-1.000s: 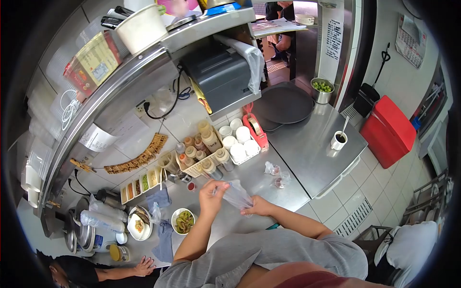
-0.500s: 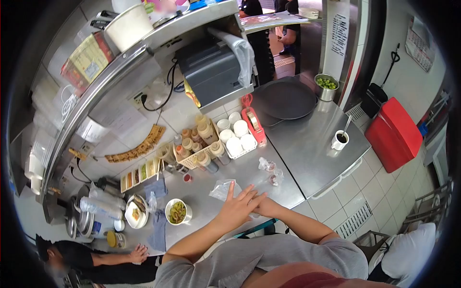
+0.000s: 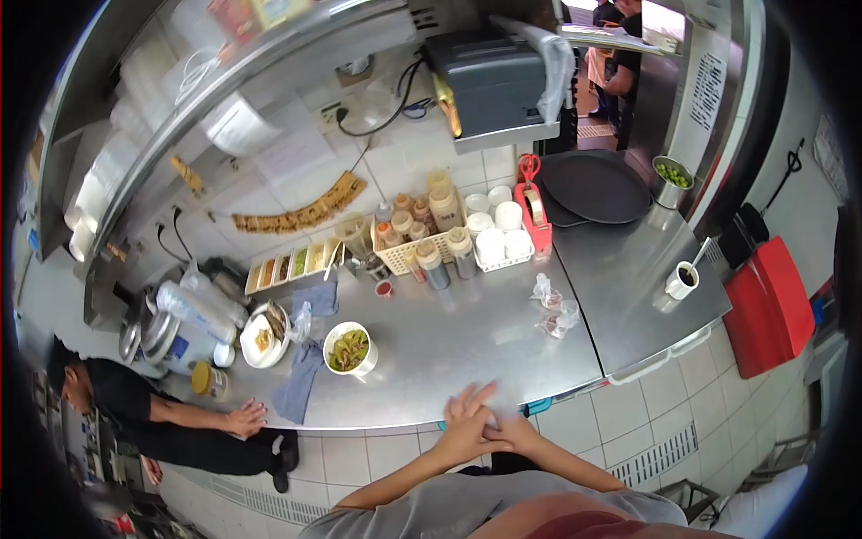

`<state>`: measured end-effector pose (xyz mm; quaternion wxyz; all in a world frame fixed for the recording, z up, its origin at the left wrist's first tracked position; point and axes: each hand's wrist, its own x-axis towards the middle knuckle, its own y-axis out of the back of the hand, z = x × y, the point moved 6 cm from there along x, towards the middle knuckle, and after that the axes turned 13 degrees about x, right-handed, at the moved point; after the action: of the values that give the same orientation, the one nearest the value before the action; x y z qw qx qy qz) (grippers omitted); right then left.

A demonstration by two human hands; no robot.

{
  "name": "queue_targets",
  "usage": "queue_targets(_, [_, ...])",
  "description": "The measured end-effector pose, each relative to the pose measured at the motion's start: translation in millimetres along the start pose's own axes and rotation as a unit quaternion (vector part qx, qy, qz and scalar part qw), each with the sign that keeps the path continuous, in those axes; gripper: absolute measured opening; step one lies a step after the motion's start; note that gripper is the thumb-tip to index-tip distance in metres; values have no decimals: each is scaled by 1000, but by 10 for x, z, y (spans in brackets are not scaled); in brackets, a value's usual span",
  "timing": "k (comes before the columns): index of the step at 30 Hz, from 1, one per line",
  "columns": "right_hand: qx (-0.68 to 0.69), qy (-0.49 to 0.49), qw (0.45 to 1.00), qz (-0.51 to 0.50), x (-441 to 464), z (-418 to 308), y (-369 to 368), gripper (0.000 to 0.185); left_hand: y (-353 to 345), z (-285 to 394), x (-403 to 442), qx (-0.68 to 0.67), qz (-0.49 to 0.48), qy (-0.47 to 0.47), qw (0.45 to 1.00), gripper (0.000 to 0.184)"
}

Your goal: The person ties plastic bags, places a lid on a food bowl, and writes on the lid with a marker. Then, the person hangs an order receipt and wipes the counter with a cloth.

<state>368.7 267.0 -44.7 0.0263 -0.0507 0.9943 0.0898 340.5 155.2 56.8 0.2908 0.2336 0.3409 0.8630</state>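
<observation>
Clear bag [image 3: 513, 401], now between hands [image 3: 467, 435]

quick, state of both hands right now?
Left hand: open, fingers spread, meeting the right; no held item can be made out.
Right hand: partly hidden by the left; open or closed, and whether it holds anything, can't be told.

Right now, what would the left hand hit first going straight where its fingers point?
Probably the near edge of the steel counter, unless the left hand is above it; depth is unclear.
</observation>
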Motion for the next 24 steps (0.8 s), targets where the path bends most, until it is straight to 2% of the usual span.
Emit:
queue_targets(1, [-14,17,1000,4,-18,-55,-67,33,4,-86,-113,147,-44,33,988,71])
queue_targets(2, [-59,39,997,-11,-36,-121,-105,31,13,-203,-249,288,-89,67,951,79])
queue_targets(3, [-101,60,993,-26,-68,-234,-155,29,-55,-407,-418,300,-99,65,947,66])
queue_targets(4, [-107,53,992,-35,-112,-292,-181,29,-107,-570,-580,291,-97,73,949,66])
queue_targets(6, [-148,71,984,-69,-196,-394,-234,26,-162,-687,-785,306,-99,59,945,45])
queue_targets(7, [-167,71,979,-87,-227,-372,-254,24,-85,-619,-854,228,-80,88,966,28])
queue_targets(8, [-173,70,978,-89,-245,-344,-259,24,-124,-648,-897,223,-76,88,968,28])
queue_targets(10, [-187,69,976,-83,-250,-272,-277,27,-216,-665,-970,35,-72,71,994,22])
queue_targets(11, [-190,68,976,-82,-248,-207,-304,27,-267,-667,-982,33,-71,69,995,22])
queue_targets(13, [-117,112,976,-146,-267,-97,-405,33,-389,-566,-881,-235,-46,62,969,34])
queue_targets(14, [-123,112,976,-140,-253,-25,-406,33,-425,-517,-817,-237,-47,54,969,34])
queue_targets(15, [-113,83,976,-169,-245,-9,-483,34,-419,-437,-765,-289,-50,52,955,45])
queue_targets(16, [-101,53,974,-197,-244,10,-562,36,-409,-490,-761,-203,-47,55,976,60])
queue_targets(17, [-88,111,984,-103,-273,-91,-505,38,-399,-543,-756,-116,-45,59,990,76])
queue_targets(18, [-90,108,986,-94,-270,-51,-470,38,-346,-593,-763,-118,-52,53,990,76])
queue_targets(20, [-173,128,969,-119,-301,73,-445,39,-210,-740,-725,113,-101,51,987,53])
queue_targets(21, [-195,127,966,-109,-330,46,-388,31,-194,-781,-691,227,-121,45,965,43])
queue_targets(22, [-195,123,968,-97,-350,-110,-338,31,-207,-783,-659,226,-127,34,965,43])
queue_targets(24, [-306,68,947,-74,-400,-320,-267,19,-241,-808,-643,251,-169,39,952,20])
